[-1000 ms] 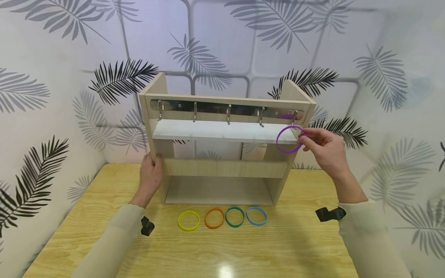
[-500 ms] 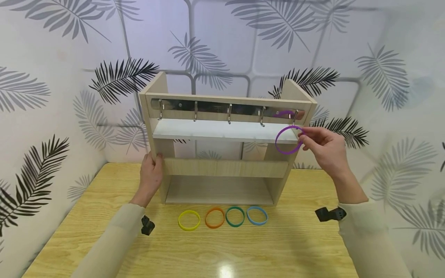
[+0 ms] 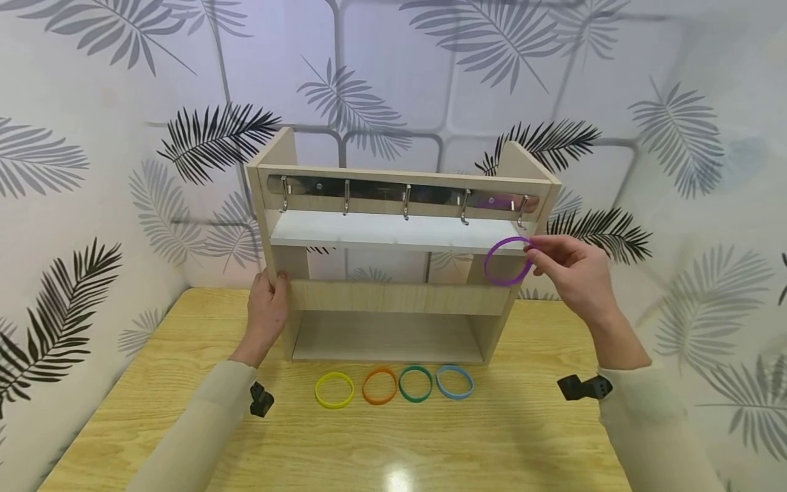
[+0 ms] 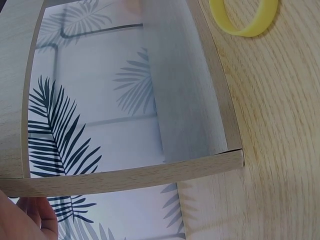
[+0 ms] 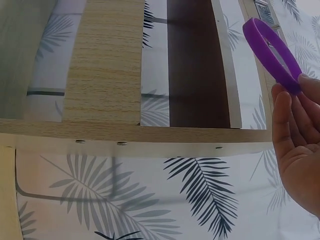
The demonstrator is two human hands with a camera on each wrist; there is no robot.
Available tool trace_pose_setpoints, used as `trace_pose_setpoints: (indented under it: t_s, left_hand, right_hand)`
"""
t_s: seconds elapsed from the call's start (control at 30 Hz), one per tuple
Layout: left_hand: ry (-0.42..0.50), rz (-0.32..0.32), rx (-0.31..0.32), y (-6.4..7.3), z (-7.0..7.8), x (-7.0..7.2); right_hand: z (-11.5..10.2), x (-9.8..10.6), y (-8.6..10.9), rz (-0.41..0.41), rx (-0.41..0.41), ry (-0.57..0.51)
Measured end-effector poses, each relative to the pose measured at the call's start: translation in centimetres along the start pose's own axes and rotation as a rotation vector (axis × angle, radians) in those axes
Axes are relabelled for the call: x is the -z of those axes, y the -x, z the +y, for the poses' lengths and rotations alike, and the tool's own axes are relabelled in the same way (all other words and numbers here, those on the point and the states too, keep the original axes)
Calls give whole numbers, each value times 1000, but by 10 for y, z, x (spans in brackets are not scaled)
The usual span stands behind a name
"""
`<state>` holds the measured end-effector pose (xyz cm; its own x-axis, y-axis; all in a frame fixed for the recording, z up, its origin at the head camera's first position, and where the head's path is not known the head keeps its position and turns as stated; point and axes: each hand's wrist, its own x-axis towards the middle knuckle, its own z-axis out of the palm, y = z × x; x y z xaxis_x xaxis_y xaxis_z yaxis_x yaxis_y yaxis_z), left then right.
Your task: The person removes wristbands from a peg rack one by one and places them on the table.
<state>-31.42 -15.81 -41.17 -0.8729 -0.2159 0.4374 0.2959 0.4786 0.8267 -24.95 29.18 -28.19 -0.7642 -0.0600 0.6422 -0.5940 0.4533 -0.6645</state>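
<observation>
My right hand (image 3: 578,279) pinches a purple silicone wristband (image 5: 267,55) between thumb and fingertips. The band hangs just below the rightmost hook (image 3: 522,210) of a metal hook rail (image 3: 375,189), in front of the white shelf board. That rail runs along the top front of a light wooden shelf unit (image 3: 393,298). With its thumb on the front edge, my left hand (image 3: 266,311) grips the unit's left side panel; its other fingers go behind the panel, as the left wrist view partly shows. All the hooks are bare.
On the wooden table (image 3: 393,444), in a row before the unit, lie a yellow wristband (image 3: 335,408), an orange wristband (image 3: 379,403), a green wristband (image 3: 415,400) and a blue wristband (image 3: 456,396). A leaf-patterned wall (image 3: 393,68) stands close behind.
Over the last half second the right hand has lowered the purple wristband a little, from hook level to below the hook's tip. My left hand stays on the side panel.
</observation>
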Motion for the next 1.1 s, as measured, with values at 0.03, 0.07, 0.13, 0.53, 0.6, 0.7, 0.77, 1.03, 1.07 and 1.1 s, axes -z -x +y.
trace_pose_setpoints:
  t_s: [0.03, 0.07, 0.13, 0.53, 0.6, 0.7, 0.77, 1.03, 1.07, 1.1]
  left_hand:
    - [0, 0, -1, 0, 0, 0]
    - [0, 1, -2, 0, 0, 0]
    - [0, 2, -5, 0, -1, 0]
    - [2, 5, -11, 0, -1, 0]
    - [3, 5, -10, 0, -1, 0]
    - [1, 7, -9, 0, -2, 0]
    - [0, 7, -9, 0, -2, 0]
    - [4, 14, -22, 0, -1, 0]
    - [6, 14, -21, 0, -1, 0]
    - [6, 14, -20, 0, -1, 0]
  right_hand:
    - [2, 0, 1, -6, 2, 9]
    - [3, 0, 3, -14, 0, 10]
    - [7, 0, 5, -28, -3, -2]
    - [22, -4, 19, -115, -59, 26]
    - [23, -5, 21, -120, -64, 50]
    - [27, -8, 24, -122, -67, 85]
    - [30, -9, 27, -129, -79, 90]
    - [44, -12, 38, -201, -151, 87]
    - [45, -13, 39, -212, -153, 82]
    - [47, -13, 40, -224, -153, 79]
